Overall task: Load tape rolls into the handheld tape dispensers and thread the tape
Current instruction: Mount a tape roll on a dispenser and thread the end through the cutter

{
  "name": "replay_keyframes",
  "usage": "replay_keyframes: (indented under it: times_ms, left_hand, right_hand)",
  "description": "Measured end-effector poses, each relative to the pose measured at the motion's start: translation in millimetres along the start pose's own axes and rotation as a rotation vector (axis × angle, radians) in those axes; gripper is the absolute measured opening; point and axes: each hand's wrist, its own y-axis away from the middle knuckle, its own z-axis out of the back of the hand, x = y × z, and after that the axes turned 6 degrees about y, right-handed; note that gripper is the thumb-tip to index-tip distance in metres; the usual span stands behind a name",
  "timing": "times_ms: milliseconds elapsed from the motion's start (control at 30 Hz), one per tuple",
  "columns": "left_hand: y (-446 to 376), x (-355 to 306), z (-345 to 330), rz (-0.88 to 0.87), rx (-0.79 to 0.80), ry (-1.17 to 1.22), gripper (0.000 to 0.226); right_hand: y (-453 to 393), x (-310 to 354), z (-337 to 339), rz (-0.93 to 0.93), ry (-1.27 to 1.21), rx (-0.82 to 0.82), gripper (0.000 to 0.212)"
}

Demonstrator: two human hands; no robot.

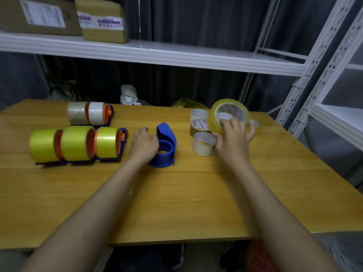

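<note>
An empty blue tape dispenser (pixel 166 146) lies on the wooden table (pixel 176 203) near its middle. My left hand (pixel 143 145) rests against the dispenser's left side, thumb touching its rim. My right hand (pixel 233 138) grips a large yellow-tinted clear tape roll (pixel 229 112), tilted up on its edge, with fingers inside the core. A small pale tape roll (pixel 203 144) lies flat just left of that hand. A brown roll (pixel 199 127) and a white-cored roll (pixel 198 114) sit behind it.
Loaded dispensers stand at the left: three with yellow tape (pixel 76 144) in front, two with clear tape (pixel 88 113) behind. A white metal shelf (pixel 157 54) with cardboard boxes (pixel 102 20) hangs over the table's far side. Shelf racks (pixel 322 75) stand at the right.
</note>
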Motion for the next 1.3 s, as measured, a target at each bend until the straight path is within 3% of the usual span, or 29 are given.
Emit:
replay_keyframes:
  times_ms: [200, 400, 600, 800, 933, 1067, 1300]
  left_hand:
    - [2.0, 8.4, 8.8, 0.2, 0.187, -0.107, 0.044]
    - [1.8, -1.7, 13.1, 0.288, 0.337, -0.148, 0.03]
    - [-3.3, -7.4, 12.3, 0.264, 0.294, -0.132, 0.046]
    - [-15.9, 6.2, 21.3, 0.169, 0.058, 0.391, 0.049]
    - [-19.0, 9.0, 18.4, 0.094, 0.07, 0.685, 0.059]
    - [-24.7, 13.0, 11.2, 0.014, 0.04, 0.886, 0.049]
    - [-23.7, 17.9, 0.0, 0.049, 0.166, 1.28, 0.046]
  right_hand:
    - [0.8, 53.0, -5.5, 0.212, -0.334, 0.112, 0.036]
    - [-0.6, 87.4, -9.2, 0.201, -0.63, 0.233, 0.043]
    - [-8.4, 92.5, -16.2, 0.073, -0.885, 0.272, 0.037]
    - [-5.7, 96.0, -31.0, 0.072, -0.88, 0.154, 0.036]
    - [6.2, 97.9, -49.5, 0.065, -0.853, 0.066, 0.034]
    - [19.0, 98.6, -51.7, 0.007, -0.911, -0.027, 0.027]
    - [17.0, 98.2, -50.0, -0.042, -1.017, 0.004, 0.03]
